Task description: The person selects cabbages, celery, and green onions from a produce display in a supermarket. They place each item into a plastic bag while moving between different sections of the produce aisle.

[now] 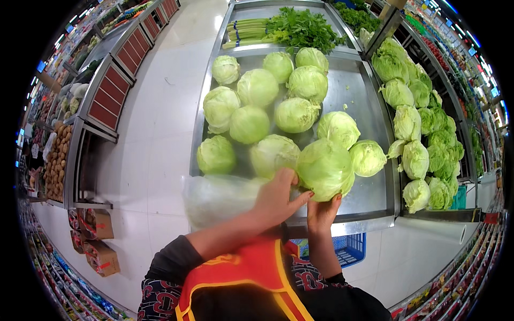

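A large round green cabbage (326, 169) is held between my hands above the near right part of a metal display tray (363, 200). My left hand (283, 194) reaches across from the left, its fingers and thumb against the cabbage's left and lower left side. From below, my right hand (324, 210) grips the bottom edge, its fingers partly hidden by the cabbage. A clear plastic bag (219, 198), blurred, lies by my left forearm at the tray's near left corner. Close by are a small cabbage (367, 158), another (338, 129) and a paler one (274, 155).
Several more cabbages (258, 87) fill the tray's left and middle. Celery bunches (301, 30) lie beyond. Leafy heads (415, 158) are stacked on the right. A blue plastic basket (353, 250) stands below the tray's near edge. Cardboard boxes (102, 257) sit on the floor at left.
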`<state>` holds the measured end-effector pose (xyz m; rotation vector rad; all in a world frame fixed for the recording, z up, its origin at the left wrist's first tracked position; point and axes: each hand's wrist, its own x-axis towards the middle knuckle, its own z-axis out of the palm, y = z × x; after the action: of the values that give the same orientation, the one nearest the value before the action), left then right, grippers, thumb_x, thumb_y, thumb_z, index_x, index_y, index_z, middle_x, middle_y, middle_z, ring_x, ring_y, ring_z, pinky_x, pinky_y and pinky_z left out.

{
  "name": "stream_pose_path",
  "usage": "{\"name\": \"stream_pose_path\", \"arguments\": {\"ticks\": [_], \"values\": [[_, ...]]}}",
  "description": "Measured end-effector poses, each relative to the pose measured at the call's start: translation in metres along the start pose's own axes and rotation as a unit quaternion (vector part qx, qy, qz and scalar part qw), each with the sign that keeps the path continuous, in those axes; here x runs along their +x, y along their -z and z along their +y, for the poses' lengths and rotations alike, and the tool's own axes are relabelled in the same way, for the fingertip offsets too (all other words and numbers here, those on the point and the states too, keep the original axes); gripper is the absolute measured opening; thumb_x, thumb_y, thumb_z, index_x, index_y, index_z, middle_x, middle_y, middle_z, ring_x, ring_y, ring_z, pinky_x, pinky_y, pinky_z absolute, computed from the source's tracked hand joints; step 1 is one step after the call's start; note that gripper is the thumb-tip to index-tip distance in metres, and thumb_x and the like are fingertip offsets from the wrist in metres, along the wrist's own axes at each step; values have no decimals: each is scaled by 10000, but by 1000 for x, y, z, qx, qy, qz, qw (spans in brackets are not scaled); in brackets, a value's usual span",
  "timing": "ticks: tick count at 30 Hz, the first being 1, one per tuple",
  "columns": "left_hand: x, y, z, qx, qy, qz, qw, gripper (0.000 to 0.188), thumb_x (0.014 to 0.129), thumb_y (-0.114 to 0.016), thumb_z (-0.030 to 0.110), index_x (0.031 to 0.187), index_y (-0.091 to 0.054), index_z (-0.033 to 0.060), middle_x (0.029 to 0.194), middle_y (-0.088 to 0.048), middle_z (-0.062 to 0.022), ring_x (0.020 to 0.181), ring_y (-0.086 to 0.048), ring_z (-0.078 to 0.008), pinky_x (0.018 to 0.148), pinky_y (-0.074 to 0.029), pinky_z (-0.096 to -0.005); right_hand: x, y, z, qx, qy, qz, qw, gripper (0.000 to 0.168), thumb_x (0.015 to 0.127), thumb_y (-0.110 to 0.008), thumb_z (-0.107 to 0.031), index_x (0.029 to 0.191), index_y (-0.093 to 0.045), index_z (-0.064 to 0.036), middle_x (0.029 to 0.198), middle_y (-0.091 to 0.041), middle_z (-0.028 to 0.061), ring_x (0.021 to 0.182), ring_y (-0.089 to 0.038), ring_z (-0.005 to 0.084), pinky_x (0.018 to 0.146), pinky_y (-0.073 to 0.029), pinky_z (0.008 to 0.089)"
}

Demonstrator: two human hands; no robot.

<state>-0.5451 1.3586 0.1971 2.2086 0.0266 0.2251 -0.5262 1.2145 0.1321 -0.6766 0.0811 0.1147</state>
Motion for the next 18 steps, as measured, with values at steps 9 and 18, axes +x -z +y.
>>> {"name": "stream_pose_path", "arguments": {"ticks": [9,18], "values": [[-1,1,-3,-62,56,-29,996,312,817,-627,248,973,-477,24,892,-530,-145,784,-561,-329,658,-452,-401,1,8,5,-23,-25,-2,999,729,836,-609,-435,1383,-287,-76,1385,-376,88,1248,-404,256,1037,-349,431],[0,6,-29,-398,77,-28,914,104,814,-519,19,916,-538,31,946,-516,-26,787,-489,-114,621,-426,-251,15,7,4,130,-112,16,985,742,824,-508,-593,1398,-291,-175,1408,-352,86,1248,-403,291,980,-391,485]]}}
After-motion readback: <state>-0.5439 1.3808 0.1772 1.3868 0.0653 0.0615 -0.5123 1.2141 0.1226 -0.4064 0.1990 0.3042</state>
